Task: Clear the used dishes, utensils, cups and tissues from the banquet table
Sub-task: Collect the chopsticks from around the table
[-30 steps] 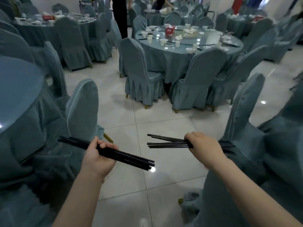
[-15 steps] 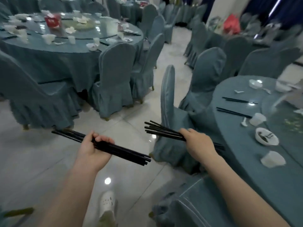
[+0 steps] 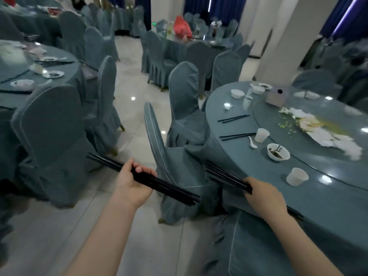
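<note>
Two pairs of chopsticks (image 3: 237, 135) lie crosswise near the banquet table (image 3: 264, 172) left edge, ahead of the nearer right hand (image 3: 262, 196), which grips a black bundle (image 3: 225, 176), as the left hand (image 3: 133, 184) does another (image 3: 159, 184).

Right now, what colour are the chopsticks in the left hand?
Black, a bundle of chopsticks gripped in the left hand; clearest in the head view.
</note>
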Demonstrator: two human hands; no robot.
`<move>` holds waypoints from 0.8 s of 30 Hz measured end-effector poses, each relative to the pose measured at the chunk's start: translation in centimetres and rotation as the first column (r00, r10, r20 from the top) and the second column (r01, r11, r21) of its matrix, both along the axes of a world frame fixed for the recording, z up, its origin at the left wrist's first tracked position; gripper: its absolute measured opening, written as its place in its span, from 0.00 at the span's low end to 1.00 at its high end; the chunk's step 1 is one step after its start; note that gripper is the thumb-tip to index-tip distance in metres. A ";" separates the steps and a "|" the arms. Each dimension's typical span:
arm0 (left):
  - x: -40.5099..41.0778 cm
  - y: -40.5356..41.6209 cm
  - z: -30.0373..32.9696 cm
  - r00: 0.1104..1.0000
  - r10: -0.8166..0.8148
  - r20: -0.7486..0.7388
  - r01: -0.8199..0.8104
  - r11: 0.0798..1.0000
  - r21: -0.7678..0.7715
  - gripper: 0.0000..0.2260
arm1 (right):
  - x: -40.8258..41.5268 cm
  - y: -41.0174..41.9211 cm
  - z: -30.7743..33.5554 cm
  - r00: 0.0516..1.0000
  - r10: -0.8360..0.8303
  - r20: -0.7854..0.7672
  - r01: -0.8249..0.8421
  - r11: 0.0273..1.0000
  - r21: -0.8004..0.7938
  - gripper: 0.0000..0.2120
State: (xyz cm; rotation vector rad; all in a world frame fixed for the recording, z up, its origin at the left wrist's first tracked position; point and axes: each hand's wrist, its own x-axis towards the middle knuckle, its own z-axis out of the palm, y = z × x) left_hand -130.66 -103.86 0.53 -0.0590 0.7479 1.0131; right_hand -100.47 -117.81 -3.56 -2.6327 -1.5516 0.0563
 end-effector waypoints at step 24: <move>26.0 29.1 -6.8 0.962 -0.221 -0.159 0.221 0.975 -0.018 0.19 | 23.5 27.0 -10.6 0.994 -0.094 0.047 0.101 0.978 -0.183 0.13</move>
